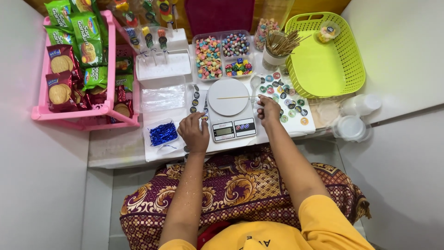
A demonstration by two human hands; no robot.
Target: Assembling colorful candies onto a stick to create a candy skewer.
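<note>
Your right hand (pixel 268 110) pinches one end of a thin wooden stick (pixel 236 97) that lies flat across the round white pan of the scale (pixel 230 111), reaching left from your fingertips. It looks light, stiff and easy to snap — grip near the end, gently. Your left hand (pixel 194 133) rests loosely curled, holding nothing I can see, just beside the scale's left edge — near the tray of blue foil (pixel 162 133).

Both forearms reach forward from the lap, bare below yellow sleeves. The left hand (pixel 194 133) rests knuckles up near the front edge of the table, fingers curled under. The right hand (pixel 268 109) lies further in, its fingertips pinched together.
</note>
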